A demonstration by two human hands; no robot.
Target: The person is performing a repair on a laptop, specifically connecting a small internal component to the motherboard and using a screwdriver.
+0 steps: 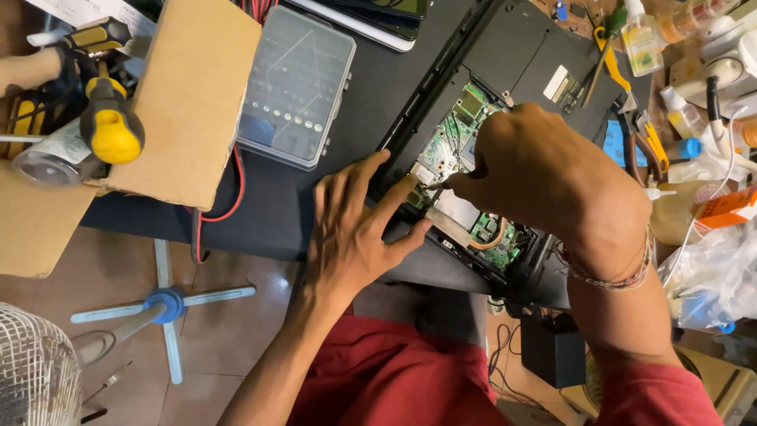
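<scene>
Right hand (544,170) over opened laptop (505,87), left hand (355,229) bracing edge

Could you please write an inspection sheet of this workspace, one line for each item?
Surface: dark table, crowded at the right side.
Job's things: opened laptop, green circuit board exposed.
Clutter: clear plastic organiser box, cardboard, yellow-handled screwdrivers, small bottles, plastic bags.
Hands: left hand flat on the laptop edge; right hand closed over the board, what it pinches is hidden.
Cables: red wire beside the cardboard; black cables below the table.
Surroundings: tiled floor, fan grille, blue stand base.
</scene>
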